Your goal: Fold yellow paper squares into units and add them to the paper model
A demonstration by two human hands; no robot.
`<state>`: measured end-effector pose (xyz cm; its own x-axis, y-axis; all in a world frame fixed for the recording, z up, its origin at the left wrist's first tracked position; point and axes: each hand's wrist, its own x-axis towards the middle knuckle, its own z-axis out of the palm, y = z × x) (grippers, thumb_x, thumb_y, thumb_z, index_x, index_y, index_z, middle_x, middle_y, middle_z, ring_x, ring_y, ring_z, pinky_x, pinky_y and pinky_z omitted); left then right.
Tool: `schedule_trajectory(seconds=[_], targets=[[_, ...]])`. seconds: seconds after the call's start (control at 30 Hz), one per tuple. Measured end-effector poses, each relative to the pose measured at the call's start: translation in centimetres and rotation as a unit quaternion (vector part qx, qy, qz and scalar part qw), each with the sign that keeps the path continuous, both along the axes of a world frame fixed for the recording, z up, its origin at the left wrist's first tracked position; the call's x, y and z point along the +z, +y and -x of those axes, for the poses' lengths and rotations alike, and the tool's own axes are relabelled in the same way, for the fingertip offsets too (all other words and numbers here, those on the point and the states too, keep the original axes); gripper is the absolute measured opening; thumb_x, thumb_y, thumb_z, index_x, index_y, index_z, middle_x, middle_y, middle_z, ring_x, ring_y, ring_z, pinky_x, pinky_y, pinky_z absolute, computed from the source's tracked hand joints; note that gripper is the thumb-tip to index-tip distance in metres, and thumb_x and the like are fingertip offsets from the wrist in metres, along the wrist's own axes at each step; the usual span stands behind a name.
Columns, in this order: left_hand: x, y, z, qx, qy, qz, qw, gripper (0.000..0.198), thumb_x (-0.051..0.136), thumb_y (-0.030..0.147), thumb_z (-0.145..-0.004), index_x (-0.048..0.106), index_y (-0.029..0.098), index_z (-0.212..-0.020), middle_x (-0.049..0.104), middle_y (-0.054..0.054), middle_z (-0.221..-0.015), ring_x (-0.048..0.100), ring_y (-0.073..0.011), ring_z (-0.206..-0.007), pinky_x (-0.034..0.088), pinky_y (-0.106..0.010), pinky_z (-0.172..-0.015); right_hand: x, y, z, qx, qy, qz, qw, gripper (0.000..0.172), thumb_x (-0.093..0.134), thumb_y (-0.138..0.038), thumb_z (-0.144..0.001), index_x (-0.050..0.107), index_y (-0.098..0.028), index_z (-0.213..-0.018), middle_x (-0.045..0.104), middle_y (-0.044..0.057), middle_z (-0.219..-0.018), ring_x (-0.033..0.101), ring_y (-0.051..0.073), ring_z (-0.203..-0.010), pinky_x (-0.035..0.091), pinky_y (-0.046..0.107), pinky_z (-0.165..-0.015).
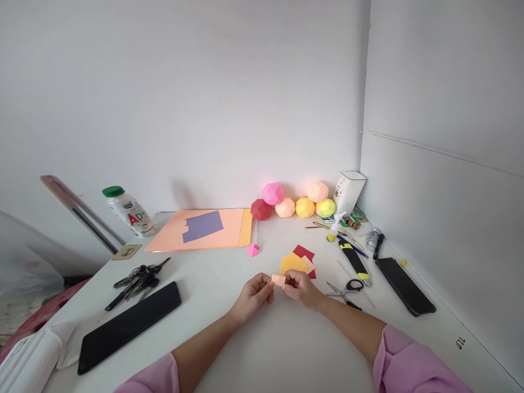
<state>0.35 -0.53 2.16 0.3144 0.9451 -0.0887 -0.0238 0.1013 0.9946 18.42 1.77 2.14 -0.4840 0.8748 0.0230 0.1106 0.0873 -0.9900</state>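
Note:
A small peach paper piece (279, 280) is held up between my two hands, just over the table. My left hand (254, 295) pinches its left end between thumb and fingers. At its right end, my right hand (302, 289) is closed on it in the same way. Just behind the right hand lie cut paper pieces: yellow ones (293, 263), a dark red one (303, 252) and a peach one (308, 265), overlapping. A small pink folded paper shape (253, 250) sits behind my left hand.
Scissors (344, 292) and a box cutter (354, 262) lie to the right, near a phone (405, 286) and a glue bottle (333, 229). Faceted paper balls (285, 207) stand at the back. Left are peach sheets (167, 232), keys (141, 281), a black tablet (130, 327) and a white bottle (130, 213).

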Motion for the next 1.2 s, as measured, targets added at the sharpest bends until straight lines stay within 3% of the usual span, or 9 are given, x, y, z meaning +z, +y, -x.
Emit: schedule_trajectory(seconds=[0.13,0.33,0.57,0.83,1.2], targets=[[-0.1,0.1,-0.1,-0.001,-0.024,0.004,1.0,0.035,0.051,0.053,-0.08,0.046,0.019,-0.076,0.059,0.002,-0.06,0.051,-0.0115,-0.054,0.039,-0.025,-0.057,-0.3,-0.1,0.1,-0.009,-0.007,-0.044,0.999,0.017,0.056,-0.02,-0.072,0.041,-0.018,-0.064,0.038,-0.005,-0.059,0.033,0.008,-0.053,0.029,0.021,-0.049],[-0.1,0.2,-0.2,0.012,-0.018,0.008,1.0,0.036,0.052,0.054,-0.078,0.047,0.018,-0.078,0.058,0.002,-0.058,0.05,-0.0107,-0.051,0.038,-0.024,-0.055,-0.7,0.0,0.1,0.0,0.033,-0.03,0.999,0.014,0.056,-0.029,-0.079,0.047,-0.019,-0.079,0.046,-0.003,-0.067,0.043,0.009,-0.055,0.037,0.022,-0.05],[0.0,0.3,-0.2,0.02,-0.02,0.011,1.0,0.034,0.051,0.052,-0.079,0.048,0.018,-0.079,0.059,0.002,-0.063,0.051,-0.0105,-0.053,0.038,-0.024,-0.055,-1.0,0.1,0.3,0.011,0.038,-0.114,0.993,0.012,0.062,-0.027,-0.075,0.054,-0.018,-0.073,0.053,0.002,-0.082,0.048,0.008,-0.056,0.04,0.022,-0.049],[0.3,0.2,-0.3,0.025,-0.011,0.009,1.0,0.033,0.052,0.05,-0.078,0.053,0.018,-0.078,0.058,0.002,-0.066,0.049,-0.0102,-0.054,0.038,-0.023,-0.055,-0.7,0.1,0.5,-0.003,0.005,-0.201,0.98,0.007,0.06,-0.023,-0.076,0.062,-0.019,-0.07,0.056,0.004,-0.076,0.051,0.013,-0.064,0.04,0.024,-0.052],[0.2,0.1,-0.3,-0.001,0.005,0.0,1.0,0.035,0.05,0.048,-0.081,0.059,0.016,-0.092,0.052,0.001,-0.069,0.043,-0.0101,-0.057,0.036,-0.024,-0.056,-1.2,0.2,0.7,-0.008,-0.016,-0.245,0.969,0.006,0.059,-0.021,-0.076,0.063,-0.019,-0.072,0.056,0.005,-0.078,0.052,0.013,-0.063,0.042,0.025,-0.052]])
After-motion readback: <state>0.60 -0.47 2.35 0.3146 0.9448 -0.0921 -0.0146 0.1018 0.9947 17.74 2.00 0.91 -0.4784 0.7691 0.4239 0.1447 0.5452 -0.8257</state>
